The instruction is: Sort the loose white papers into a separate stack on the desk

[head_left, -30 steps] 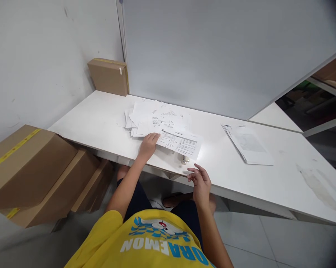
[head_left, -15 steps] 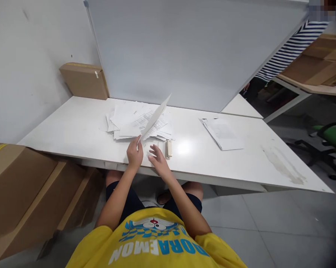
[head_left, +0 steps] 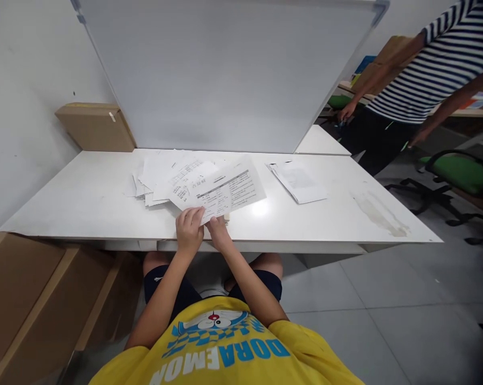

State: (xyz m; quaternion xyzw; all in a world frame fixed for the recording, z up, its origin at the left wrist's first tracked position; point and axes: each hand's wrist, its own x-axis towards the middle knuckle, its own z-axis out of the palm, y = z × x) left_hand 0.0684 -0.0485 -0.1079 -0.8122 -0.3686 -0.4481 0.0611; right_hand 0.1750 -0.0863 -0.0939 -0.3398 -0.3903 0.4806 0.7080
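My left hand (head_left: 190,230) pinches the near left edge of a printed sheet of paper (head_left: 241,190), fingers on top of it. My right hand (head_left: 218,233) is closed on the sheet's near edge beside the left one, its thumb on top and the other fingers hidden beneath. The sheet is tilted up over the desk, its printed side toward me; whether it is one sheet or a few, I cannot tell. Under and behind it lies a messy heap of papers (head_left: 151,179). Mostly covered by the sheet, a beige stapler (head_left: 227,218) shows only its near end.
A second, neater stack of papers (head_left: 301,184) lies on the white desk (head_left: 305,222) to the right. A cardboard box (head_left: 94,128) stands at the back left, before a white partition (head_left: 221,75). Bigger cartons (head_left: 36,299) are at lower left. A person in a striped shirt (head_left: 445,69) stands beyond.
The sheet has turned from nearly edge-on to face me. My right hand has gone from open beside it to gripping its edge. The view has shifted, and more of the other person shows.
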